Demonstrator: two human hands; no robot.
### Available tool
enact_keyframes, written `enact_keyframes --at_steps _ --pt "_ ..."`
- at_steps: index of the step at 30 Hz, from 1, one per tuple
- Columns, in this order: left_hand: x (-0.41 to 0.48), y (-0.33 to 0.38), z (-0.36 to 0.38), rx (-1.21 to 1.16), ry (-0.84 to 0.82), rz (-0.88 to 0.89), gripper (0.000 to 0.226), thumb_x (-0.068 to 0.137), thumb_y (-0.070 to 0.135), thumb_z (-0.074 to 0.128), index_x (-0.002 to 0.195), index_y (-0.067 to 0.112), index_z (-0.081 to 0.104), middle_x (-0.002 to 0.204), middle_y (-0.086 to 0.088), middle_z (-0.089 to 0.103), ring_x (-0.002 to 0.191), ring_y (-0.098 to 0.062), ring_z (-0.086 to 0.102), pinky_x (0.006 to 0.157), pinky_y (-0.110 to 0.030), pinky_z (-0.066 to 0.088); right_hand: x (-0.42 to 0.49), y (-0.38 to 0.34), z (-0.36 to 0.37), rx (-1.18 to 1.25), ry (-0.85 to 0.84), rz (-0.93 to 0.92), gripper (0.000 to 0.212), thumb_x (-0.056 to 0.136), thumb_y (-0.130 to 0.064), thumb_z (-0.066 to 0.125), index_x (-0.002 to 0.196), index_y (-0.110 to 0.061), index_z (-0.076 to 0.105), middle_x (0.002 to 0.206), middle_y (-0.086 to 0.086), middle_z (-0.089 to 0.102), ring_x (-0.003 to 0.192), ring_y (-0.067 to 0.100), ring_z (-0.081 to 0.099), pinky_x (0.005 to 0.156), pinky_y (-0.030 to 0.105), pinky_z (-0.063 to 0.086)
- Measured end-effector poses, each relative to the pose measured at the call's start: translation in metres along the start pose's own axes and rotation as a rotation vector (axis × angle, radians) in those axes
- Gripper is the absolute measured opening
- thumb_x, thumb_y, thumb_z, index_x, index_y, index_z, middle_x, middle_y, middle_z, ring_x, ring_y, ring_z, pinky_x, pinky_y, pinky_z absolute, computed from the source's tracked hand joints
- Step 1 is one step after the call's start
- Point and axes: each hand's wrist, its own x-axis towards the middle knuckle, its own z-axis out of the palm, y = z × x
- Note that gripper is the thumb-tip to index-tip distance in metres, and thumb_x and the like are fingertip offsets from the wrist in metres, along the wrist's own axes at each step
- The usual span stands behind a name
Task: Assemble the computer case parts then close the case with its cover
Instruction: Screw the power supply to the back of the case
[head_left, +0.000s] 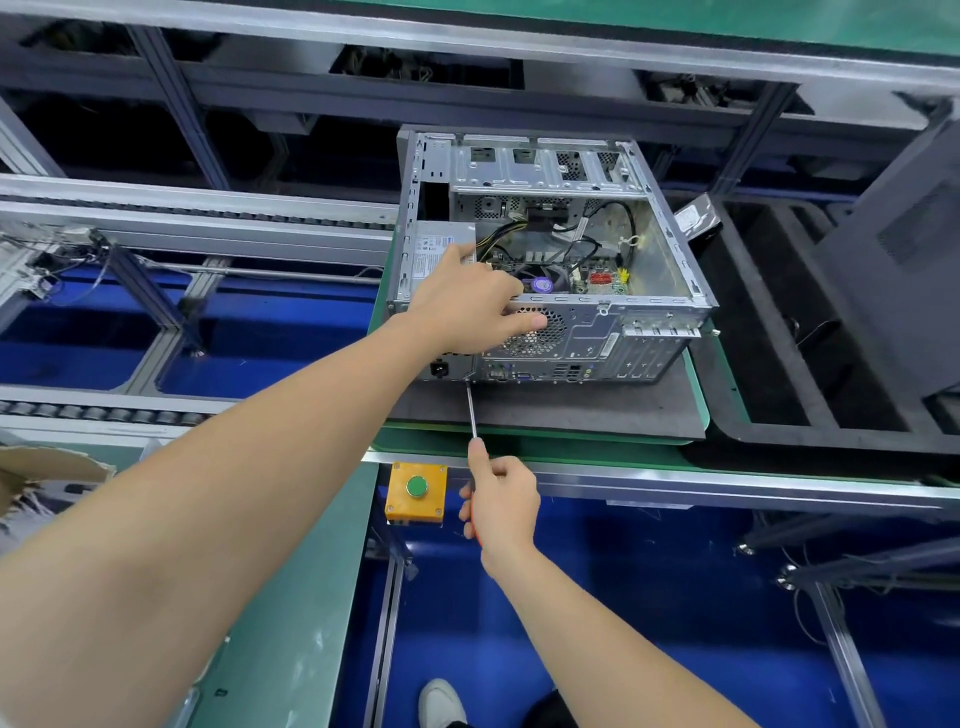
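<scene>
Open computer case (597, 332) is sitting on dark mat (571, 410), open side facing up. Left hand (467, 304) is gripping its rear top edge, thumb on fan grille. Right hand (501, 501) is holding screwdriver (471, 410), tip touching case's lower rear corner.

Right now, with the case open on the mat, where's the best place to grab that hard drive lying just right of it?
Probably its two long edges, coming in from above and the right. The hard drive lies tilted on the rim of the black foam tray, flat face up, and the computer case wall crowds its left side.
</scene>
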Motion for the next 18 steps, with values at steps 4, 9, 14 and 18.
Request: enact_keyframes --at_steps 4,9,14,18 --pt "0.001 0.000 0.001 0.014 0.000 0.000 0.061 0.096 0.076 0.033 0.066 0.025 0.046 0.065 0.009 0.062 0.073 -0.017 0.060 0.118 -0.048 0.021 0.007 -0.005 -0.011 0.242 -0.224 0.144 0.050 0.102 -0.051 0.060 0.091 -0.003 0.065 0.064 0.008 0.061 0.045 0.019 0.051 0.040 0.027 0.042" --pt "0.000 0.000 0.001 0.015 0.002 0.006 0.061 0.096 0.076 0.032 0.066 0.025 0.046 0.065 0.008 0.063 0.074 -0.019 0.060 0.118 -0.049 0.022 0.009 -0.009 -0.025 0.464 -0.466 0.363 0.049 0.099 -0.056 0.058 0.098 -0.008 0.067 0.072 0.005 0.062 0.052 0.015 0.055 0.046 0.025 0.047" --pt "-0.001 0.001 -0.001 0.023 0.007 0.005 0.062 0.096 0.076 0.032 0.066 0.024 0.047 0.064 0.007 0.062 0.071 -0.019 0.061 0.118 -0.049 0.022 0.002 -0.019 -0.014 -0.068 -0.181 0.228 0.056 0.105 -0.064 0.036 0.105 -0.018 0.068 0.082 0.005 0.069 0.050 0.016 0.053 0.046 0.025 0.044" --pt "0.000 0.002 -0.001 0.022 -0.002 -0.002 0.061 0.096 0.076 0.033 0.066 0.024 0.047 0.065 0.007 0.063 0.071 -0.018 0.060 0.119 -0.048 0.020 0.004 -0.020 -0.003 -0.082 -0.040 0.215 0.059 0.102 -0.068 0.039 0.098 -0.015 0.065 0.075 0.002 0.061 0.046 0.018 0.048 0.043 0.022 0.039"
